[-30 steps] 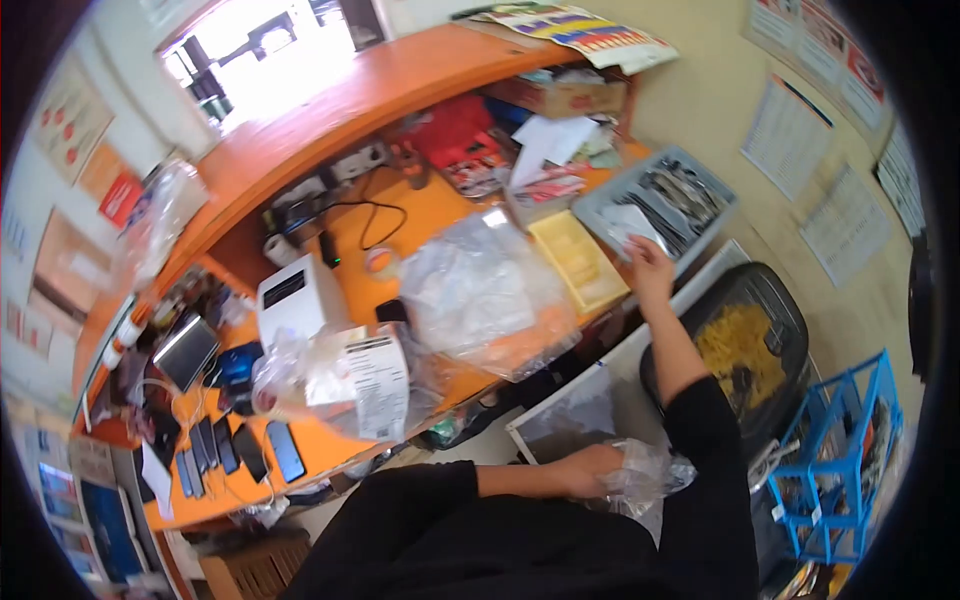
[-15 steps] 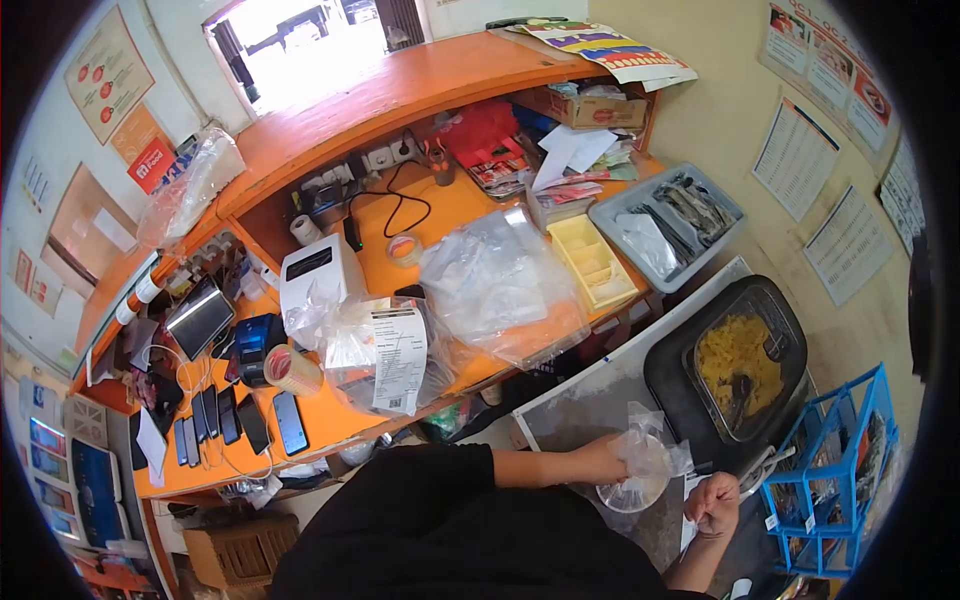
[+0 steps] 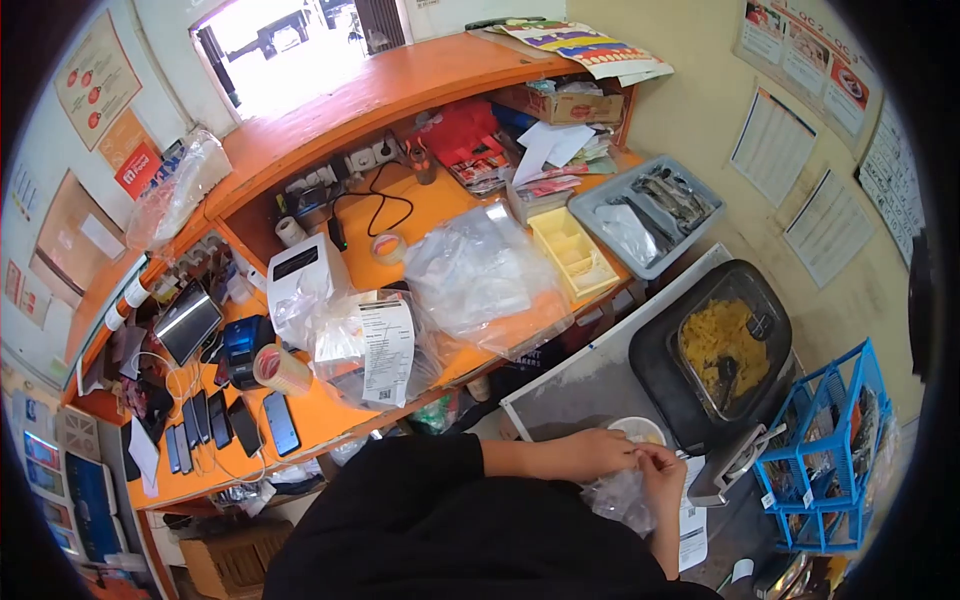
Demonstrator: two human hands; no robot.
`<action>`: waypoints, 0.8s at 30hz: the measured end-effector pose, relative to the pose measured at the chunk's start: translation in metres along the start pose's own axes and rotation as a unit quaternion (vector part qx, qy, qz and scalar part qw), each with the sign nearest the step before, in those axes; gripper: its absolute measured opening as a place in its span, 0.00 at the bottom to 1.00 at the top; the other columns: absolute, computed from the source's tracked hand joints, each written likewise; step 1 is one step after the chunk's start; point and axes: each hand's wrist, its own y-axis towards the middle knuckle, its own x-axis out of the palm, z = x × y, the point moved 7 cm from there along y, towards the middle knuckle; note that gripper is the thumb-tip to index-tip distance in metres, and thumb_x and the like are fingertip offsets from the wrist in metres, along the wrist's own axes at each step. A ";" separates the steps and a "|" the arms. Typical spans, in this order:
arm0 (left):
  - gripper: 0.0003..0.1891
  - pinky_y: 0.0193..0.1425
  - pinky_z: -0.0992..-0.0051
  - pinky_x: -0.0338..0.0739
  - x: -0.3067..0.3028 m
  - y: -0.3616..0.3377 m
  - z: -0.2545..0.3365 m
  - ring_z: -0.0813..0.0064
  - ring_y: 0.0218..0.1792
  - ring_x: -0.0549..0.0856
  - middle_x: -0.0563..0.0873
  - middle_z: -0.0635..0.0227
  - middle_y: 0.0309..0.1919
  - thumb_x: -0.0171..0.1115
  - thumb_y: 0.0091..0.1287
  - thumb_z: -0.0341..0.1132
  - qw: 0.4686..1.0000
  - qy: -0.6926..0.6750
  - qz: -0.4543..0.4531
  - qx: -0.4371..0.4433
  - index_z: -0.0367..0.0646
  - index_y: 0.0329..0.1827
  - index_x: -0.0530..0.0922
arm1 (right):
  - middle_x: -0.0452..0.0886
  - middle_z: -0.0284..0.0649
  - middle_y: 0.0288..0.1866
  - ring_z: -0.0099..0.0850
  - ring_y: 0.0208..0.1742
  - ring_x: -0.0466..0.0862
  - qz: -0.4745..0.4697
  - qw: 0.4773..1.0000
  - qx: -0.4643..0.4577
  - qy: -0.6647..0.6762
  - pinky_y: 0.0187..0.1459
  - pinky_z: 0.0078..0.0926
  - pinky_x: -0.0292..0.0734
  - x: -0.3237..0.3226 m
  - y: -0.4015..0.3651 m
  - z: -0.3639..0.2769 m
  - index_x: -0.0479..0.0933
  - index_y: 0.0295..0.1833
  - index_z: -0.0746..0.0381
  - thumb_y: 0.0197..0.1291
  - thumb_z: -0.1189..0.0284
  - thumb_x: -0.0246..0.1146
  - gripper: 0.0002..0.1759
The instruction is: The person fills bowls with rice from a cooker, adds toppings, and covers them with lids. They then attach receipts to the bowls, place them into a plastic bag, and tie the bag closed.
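My left hand (image 3: 605,453) and my right hand (image 3: 660,470) meet over the metal worktop, fingertips closed together. A crumpled clear plastic bag (image 3: 622,500) hangs just below the fingers, on the near side of my hands. Right behind them a round white bowl (image 3: 638,430) shows its rim, partly covered by my hands; its contents are hard to make out. Printed paper slips (image 3: 693,537) lie beside my right forearm.
A black cooker with yellow food (image 3: 725,350) stands beyond the bowl. At the right are a metal holder (image 3: 730,465) and blue baskets (image 3: 825,450). The orange desk carries a bagged order with a receipt (image 3: 385,350), clear bags (image 3: 480,270), several phones (image 3: 281,422) and a cutlery tray (image 3: 650,215).
The plastic bag has come off the white bowl towards my body. My right hand has moved left to join my left hand, which was at the bag over the bowl.
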 end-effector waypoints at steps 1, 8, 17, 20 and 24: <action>0.10 0.42 0.69 0.77 0.001 -0.001 -0.004 0.60 0.33 0.83 0.82 0.61 0.30 0.60 0.58 0.27 1.000 0.002 0.000 0.001 0.38 0.42 0.75 | 0.82 0.35 0.32 0.20 0.32 0.80 0.004 0.998 -0.038 -0.044 0.35 0.17 0.74 -0.001 0.001 -0.006 0.82 0.40 0.68 0.56 0.84 0.63 0.06; 0.12 0.41 0.74 0.78 0.005 -0.011 -0.048 0.73 0.36 0.85 0.86 0.61 0.33 0.66 0.59 0.32 0.835 -0.366 0.031 -0.409 0.38 0.43 0.76 | 0.83 0.35 0.35 0.19 0.33 0.80 0.029 0.992 -0.115 -0.030 0.35 0.16 0.74 -0.002 -0.009 -0.008 0.84 0.40 0.67 0.54 0.87 0.64 0.09; 0.11 0.43 0.73 0.79 0.000 0.003 -0.037 0.72 0.36 0.86 0.88 0.61 0.34 0.65 0.61 0.36 0.891 -0.284 0.000 -0.353 0.39 0.40 0.84 | 0.84 0.37 0.32 0.20 0.30 0.81 0.087 0.988 0.003 0.129 0.35 0.16 0.76 -0.013 -0.009 0.020 0.83 0.42 0.69 0.56 0.83 0.65 0.08; 0.11 0.43 0.73 0.79 -0.004 0.004 -0.035 0.71 0.36 0.86 0.87 0.60 0.34 0.66 0.60 0.36 0.895 -0.283 -0.008 -0.346 0.38 0.40 0.84 | 0.85 0.37 0.32 0.20 0.30 0.81 0.094 0.980 0.023 0.174 0.34 0.17 0.76 -0.015 -0.010 0.015 0.83 0.42 0.69 0.56 0.81 0.67 0.08; 0.11 0.43 0.73 0.79 0.005 0.001 -0.042 0.72 0.36 0.87 0.88 0.59 0.34 0.67 0.59 0.37 0.897 -0.272 -0.007 -0.348 0.38 0.39 0.84 | 0.85 0.38 0.32 0.20 0.30 0.81 0.084 0.976 -0.001 0.201 0.33 0.17 0.76 -0.014 -0.007 0.016 0.83 0.41 0.69 0.55 0.80 0.68 0.08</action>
